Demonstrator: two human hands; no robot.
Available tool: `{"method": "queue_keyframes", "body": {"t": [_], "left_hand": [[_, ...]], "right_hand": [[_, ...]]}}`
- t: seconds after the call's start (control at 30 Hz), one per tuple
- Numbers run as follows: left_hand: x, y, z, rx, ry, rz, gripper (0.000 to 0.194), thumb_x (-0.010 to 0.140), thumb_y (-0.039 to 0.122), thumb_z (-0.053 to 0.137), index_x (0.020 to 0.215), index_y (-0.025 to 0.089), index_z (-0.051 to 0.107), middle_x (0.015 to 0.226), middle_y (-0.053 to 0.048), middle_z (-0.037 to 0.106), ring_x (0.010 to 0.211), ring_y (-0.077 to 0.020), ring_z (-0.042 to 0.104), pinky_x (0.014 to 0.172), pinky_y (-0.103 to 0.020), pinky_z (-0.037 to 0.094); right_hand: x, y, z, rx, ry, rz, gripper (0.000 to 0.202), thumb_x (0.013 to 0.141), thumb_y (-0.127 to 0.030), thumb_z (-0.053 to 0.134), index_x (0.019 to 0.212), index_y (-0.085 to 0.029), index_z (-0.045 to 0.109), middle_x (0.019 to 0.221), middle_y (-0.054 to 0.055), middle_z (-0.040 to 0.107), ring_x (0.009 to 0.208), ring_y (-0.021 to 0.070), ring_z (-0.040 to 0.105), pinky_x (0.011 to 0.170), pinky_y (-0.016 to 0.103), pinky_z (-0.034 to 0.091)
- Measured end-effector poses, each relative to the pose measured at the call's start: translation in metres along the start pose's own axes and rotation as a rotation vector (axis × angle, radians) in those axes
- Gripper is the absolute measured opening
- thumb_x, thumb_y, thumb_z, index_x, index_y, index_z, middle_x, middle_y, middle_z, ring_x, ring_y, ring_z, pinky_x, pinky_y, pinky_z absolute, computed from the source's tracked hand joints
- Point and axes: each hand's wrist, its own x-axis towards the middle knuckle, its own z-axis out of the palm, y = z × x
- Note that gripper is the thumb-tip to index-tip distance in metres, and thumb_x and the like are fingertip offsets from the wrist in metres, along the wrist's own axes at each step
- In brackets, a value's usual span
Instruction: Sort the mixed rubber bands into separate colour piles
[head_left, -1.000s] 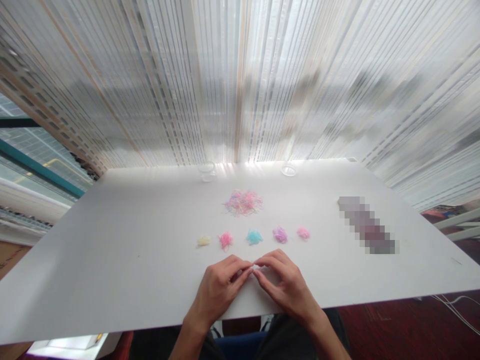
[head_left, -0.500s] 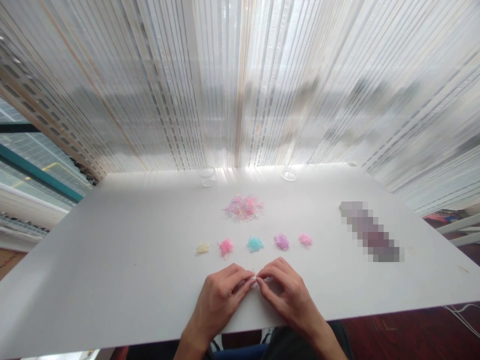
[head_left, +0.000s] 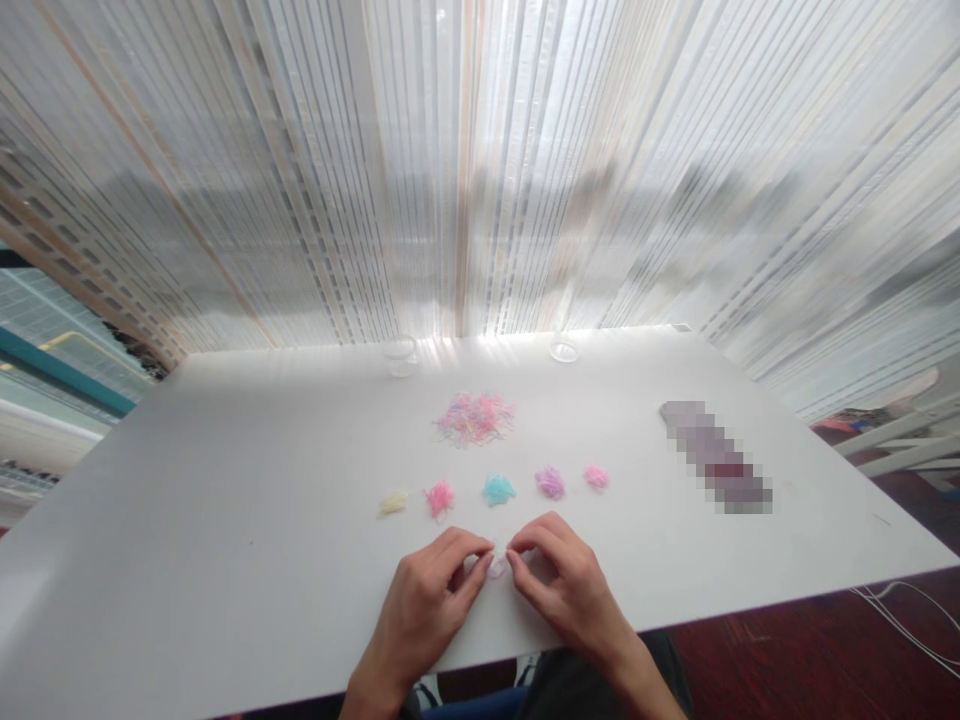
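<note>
Near the table's front edge, my left hand (head_left: pixel 444 585) and my right hand (head_left: pixel 559 575) face each other, thumb and forefinger pinched on each. What each pinch holds is too small to name. A small, pale pink loop (head_left: pixel 498 567) shows between the fingertips. Beyond my hands lies a row of small piles: pale yellow (head_left: pixel 393 504), hot pink (head_left: pixel 439 499), turquoise (head_left: pixel 499 489), purple (head_left: pixel 550 483) and light pink (head_left: pixel 596 476). Behind the row sits a larger mixed-colour heap (head_left: pixel 476 418) of thin strands.
Two clear, round containers, one at the left (head_left: pixel 401 356) and one at the right (head_left: pixel 564 347), stand along the back of the white table (head_left: pixel 300 560). A pixelated long object (head_left: pixel 716 458) lies at the right. Behind the table hangs a striped curtain (head_left: pixel 420 180).
My fingertips have moved slightly apart, and the pale pink loop now shows between them. The whole view has shifted a little, so the table's contents appear further left.
</note>
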Motion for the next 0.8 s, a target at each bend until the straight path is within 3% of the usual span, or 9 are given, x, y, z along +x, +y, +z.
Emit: {"method": "queue_keyframes", "body": {"t": [0.2,0.8], "left_hand": [[-0.0004,-0.0029,-0.0005,-0.009,-0.005,0.023,0.013,0.103,0.026,0.058,0.102,0.022,0.071,0.092,-0.003,0.074,0.062,-0.0115,0.064,0.062,-0.021,0.054],[-0.0021,-0.0027,0.0005,-0.013,-0.006,-0.027,0.01,0.103,0.027,0.06,0.099,0.022,0.069,0.089,0.0,0.073,0.062,-0.0112,0.059,0.062,-0.021,0.05]], "right_hand": [[0.0003,-0.0013,-0.0018,0.017,-0.016,-0.007,0.01,0.094,-0.018,0.068,0.102,-0.023,0.07,0.088,0.004,0.07,0.083,0.0198,0.067,0.074,0.031,0.058],[-0.0017,0.0019,-0.0012,0.035,-0.062,-0.005,0.008,0.098,-0.017,0.064,0.096,-0.023,0.07,0.088,0.004,0.069,0.083,0.0197,0.067,0.074,0.032,0.055]]}}
